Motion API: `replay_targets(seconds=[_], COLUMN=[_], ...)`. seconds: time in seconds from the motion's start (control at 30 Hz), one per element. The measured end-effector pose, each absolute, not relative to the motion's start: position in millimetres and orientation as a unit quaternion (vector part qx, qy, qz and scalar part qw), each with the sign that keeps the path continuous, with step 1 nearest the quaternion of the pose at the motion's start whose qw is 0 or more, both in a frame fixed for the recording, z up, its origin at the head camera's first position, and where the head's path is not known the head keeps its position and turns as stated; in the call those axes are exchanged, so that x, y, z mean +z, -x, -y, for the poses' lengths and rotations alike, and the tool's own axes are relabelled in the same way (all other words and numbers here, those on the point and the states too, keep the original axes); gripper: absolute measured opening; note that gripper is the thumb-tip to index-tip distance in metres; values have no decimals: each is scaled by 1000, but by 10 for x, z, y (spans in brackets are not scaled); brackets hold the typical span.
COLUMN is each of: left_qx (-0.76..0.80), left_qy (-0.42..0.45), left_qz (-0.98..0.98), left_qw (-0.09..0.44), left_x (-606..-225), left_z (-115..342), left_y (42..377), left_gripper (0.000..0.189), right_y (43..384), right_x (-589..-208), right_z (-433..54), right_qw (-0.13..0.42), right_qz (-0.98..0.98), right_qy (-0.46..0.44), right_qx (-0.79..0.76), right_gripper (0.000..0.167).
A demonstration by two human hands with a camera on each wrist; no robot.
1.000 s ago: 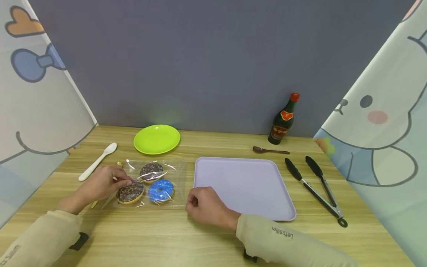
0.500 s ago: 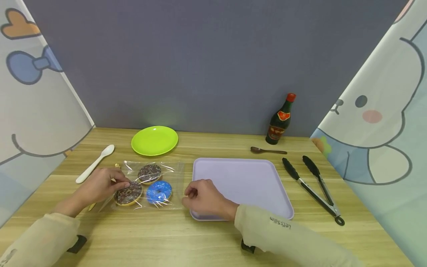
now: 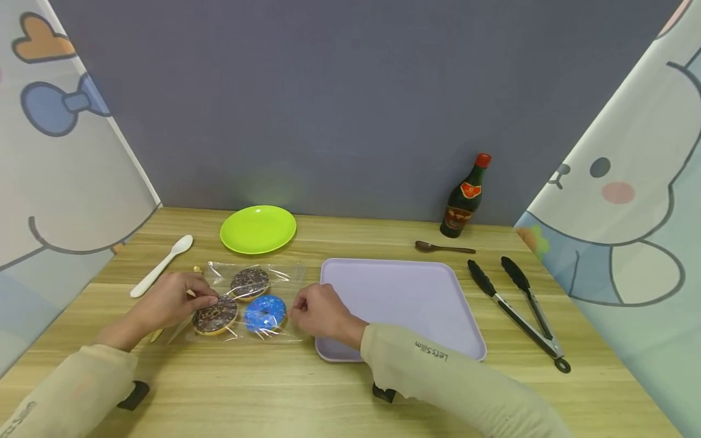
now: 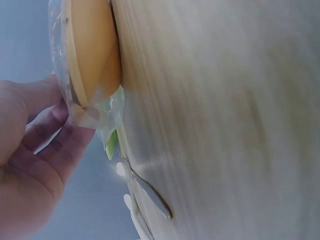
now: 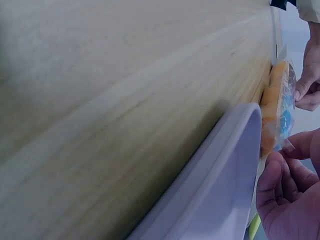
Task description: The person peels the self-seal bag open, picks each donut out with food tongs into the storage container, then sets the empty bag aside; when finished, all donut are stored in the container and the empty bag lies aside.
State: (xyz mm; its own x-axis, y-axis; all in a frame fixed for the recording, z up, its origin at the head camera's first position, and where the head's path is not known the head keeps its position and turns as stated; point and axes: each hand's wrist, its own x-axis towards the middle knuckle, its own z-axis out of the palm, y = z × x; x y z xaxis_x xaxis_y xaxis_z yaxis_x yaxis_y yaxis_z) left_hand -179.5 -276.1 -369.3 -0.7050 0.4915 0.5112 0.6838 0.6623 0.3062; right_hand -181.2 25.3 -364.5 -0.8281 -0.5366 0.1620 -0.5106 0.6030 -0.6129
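A clear plastic bag lies flat on the wooden table, holding a blue doughnut and two chocolate ones. My left hand pinches the bag's left side, thumb over the nearer chocolate doughnut. In the left wrist view, that doughnut's tan underside shows through the plastic. My right hand is at the bag's right edge beside the blue doughnut, fingers curled. Its fingertips pinch the film in the right wrist view, where the bag stretches between both hands.
Right of the bag lies a lilac tray, partly under my right forearm. A green plate and white spoon are at the left. Tongs, a dark wooden spoon and a bottle are at the right.
My right hand has moved left and slightly away from me, from the tray's near left corner to beside the blue doughnut. The left hand keeps its pinch, and the doughnuts stay put.
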Motion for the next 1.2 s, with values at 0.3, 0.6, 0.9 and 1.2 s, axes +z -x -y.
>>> replay_targets(seconds=[0.3,0.6,0.9,1.2], left_qx=[-243,-239,-240,-248], left_qy=[320,322,326,329], left_qz=[895,897,896,892], left_qw=[191,188,184,185], left_x=[-3689,-3683,-3697,-3698], left_z=[2770,2766,2756,2758], left_y=[1805,1800,1809,1817], left_gripper=[20,20,20,20], right_y=[1873,1903,1931,2112], right_x=[-3702,-3762,-3753,-3690], right_z=[-407,-600,-648,-510], right_qw=[9,1,52,33], right_qz=[-892,-890,-889,-883], right_qy=[273,249,225,220], right_qx=[-361,-382,-395,-414], right_gripper=[17,15,14,12])
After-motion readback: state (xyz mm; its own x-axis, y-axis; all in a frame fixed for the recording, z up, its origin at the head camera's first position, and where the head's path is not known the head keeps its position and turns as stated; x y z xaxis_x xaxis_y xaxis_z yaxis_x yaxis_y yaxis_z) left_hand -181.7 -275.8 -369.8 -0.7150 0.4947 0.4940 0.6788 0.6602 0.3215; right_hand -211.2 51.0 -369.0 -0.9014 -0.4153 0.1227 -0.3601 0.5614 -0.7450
